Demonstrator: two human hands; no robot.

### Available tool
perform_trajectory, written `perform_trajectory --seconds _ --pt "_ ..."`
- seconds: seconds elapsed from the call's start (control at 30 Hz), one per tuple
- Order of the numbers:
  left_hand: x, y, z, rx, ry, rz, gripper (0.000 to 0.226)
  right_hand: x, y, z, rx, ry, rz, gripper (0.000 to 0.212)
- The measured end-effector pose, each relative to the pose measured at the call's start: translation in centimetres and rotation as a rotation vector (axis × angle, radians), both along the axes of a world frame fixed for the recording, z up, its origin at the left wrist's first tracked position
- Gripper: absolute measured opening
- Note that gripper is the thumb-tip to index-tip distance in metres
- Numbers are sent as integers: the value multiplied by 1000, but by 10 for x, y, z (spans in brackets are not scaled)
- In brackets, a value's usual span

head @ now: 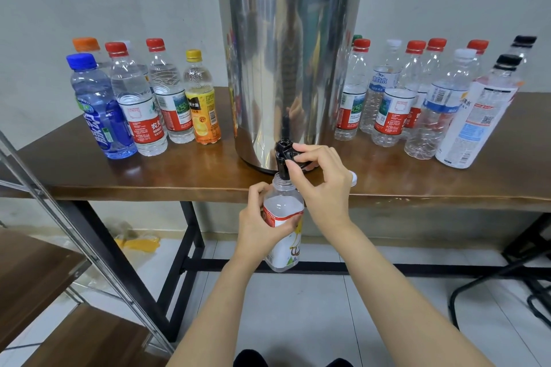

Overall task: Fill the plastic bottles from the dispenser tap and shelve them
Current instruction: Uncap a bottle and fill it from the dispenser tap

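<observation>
Head view: at frame centre the bottle (284, 250) is gripped upright by the left hand (262, 223), fingers (280, 228) wrapped round its label, mouth set directly under the tap (283, 158) at the desk (149, 176) edge; the tap lever is pinched by fingers of the right hand (323, 185) just above.

The one camera rides on the person's head, standing close at the front edge of the wooden table (179, 170) and looking forward and down. From that near, the steel dispenser (292, 53) fills the upper middle with its top cut off. The wide lens tips the outer bottles (101, 104) outward, and the tiled floor (313, 307) and a shelf unit (35, 271) show along the bottom and lower left.
</observation>
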State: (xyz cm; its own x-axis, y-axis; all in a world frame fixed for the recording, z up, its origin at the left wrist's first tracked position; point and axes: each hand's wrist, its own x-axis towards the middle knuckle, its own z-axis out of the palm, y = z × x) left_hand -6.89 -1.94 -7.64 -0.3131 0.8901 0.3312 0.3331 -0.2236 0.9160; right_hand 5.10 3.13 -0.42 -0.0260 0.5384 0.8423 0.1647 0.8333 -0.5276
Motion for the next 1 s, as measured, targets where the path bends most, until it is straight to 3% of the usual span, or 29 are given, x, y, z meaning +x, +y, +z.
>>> perform_trajectory --seconds 1.0 --pt "-1 1 1 -10 13 7 70 0 -1 -1 -6 7 -10 17"
